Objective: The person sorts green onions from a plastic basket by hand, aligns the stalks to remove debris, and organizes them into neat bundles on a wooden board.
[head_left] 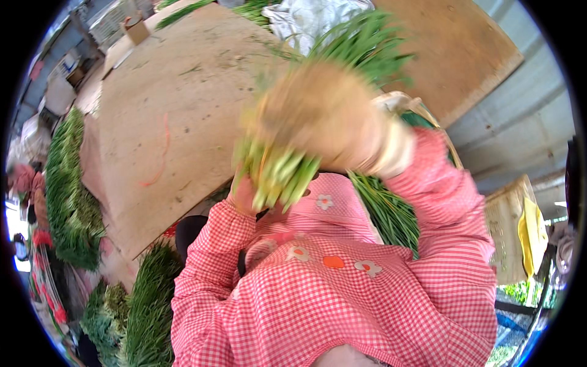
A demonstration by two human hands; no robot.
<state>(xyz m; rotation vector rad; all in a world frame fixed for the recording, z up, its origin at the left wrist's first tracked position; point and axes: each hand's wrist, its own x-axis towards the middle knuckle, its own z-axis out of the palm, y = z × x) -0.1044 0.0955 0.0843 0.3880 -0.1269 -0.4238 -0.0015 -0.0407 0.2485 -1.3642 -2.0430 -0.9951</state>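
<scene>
A bunch of green chives (284,177) is held up in front of my chest. Its pale cut stems point down toward me and its leaves fan out to the upper right. My left hand (246,194) is closed against the stems from the left, its fingers mostly hidden behind them. Across the middle of the bunch lies my right hand (324,116), in a tan glove and heavily smeared by motion. Its fingers cannot be made out.
A wide wooden board (134,122) with an orange-red string (164,150) on it fills the left and centre. Piles of chives lie at the left (67,189) and lower left (150,306). More chives (391,211) are beside my right arm. White cloth (312,18) lies at the back.
</scene>
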